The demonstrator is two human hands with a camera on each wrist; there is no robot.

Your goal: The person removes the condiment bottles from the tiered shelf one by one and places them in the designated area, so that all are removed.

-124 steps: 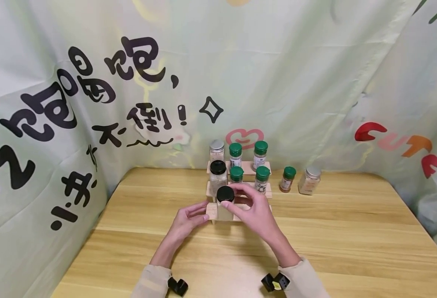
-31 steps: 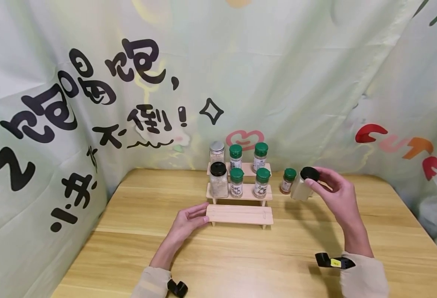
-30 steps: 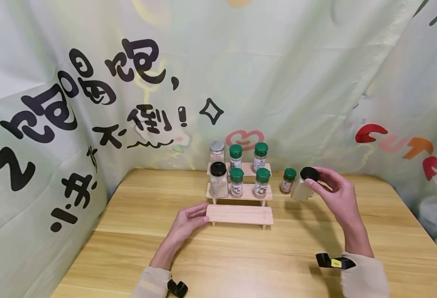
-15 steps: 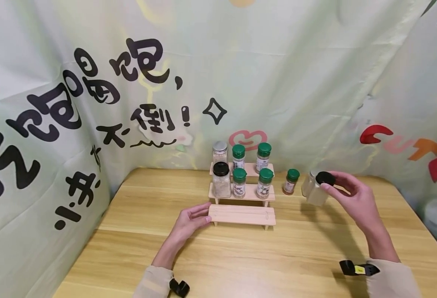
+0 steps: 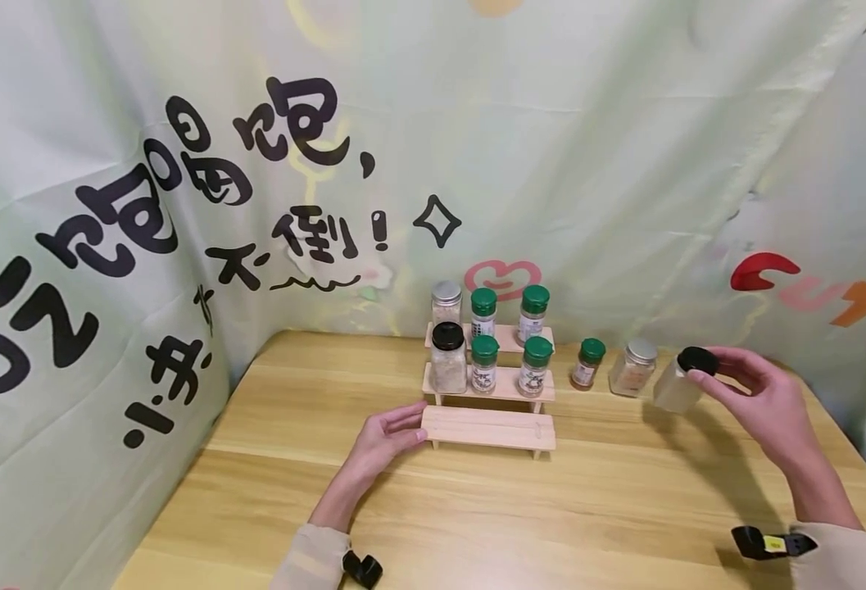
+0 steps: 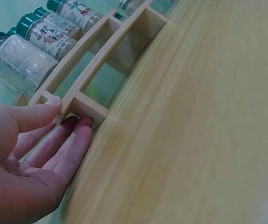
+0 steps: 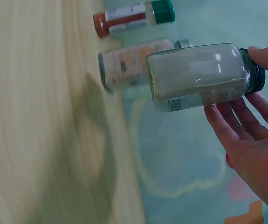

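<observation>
My right hand [image 5: 764,406] holds a square glass jar [image 5: 674,389] by its black lid, with pale powder inside. In the right wrist view the jar [image 7: 196,77] hangs over the table, thumb on one side of the lid and fingers on the other. My left hand [image 5: 381,442] grips the left end of a three-tier wooden rack [image 5: 487,428] at its bare lowest tier. The left wrist view has the thumb on that tier's end and the fingertips [image 6: 85,123] beside its leg. On the middle tier stand a black-lidded jar [image 5: 448,365] and two green-capped bottles.
The top tier bears a silver-lidded jar [image 5: 446,303] and two green-capped bottles. Right of the rack, a green-capped bottle [image 5: 586,366] and a silver-lidded jar [image 5: 632,373] stand on the wooden table [image 5: 550,516]. A printed curtain [image 5: 609,164] hangs behind.
My right hand has carried the black-lidded jar off the lowest tier and rightward, past the silver-lidded jar. My left hand keeps its place at the rack. The head view has turned slightly right.
</observation>
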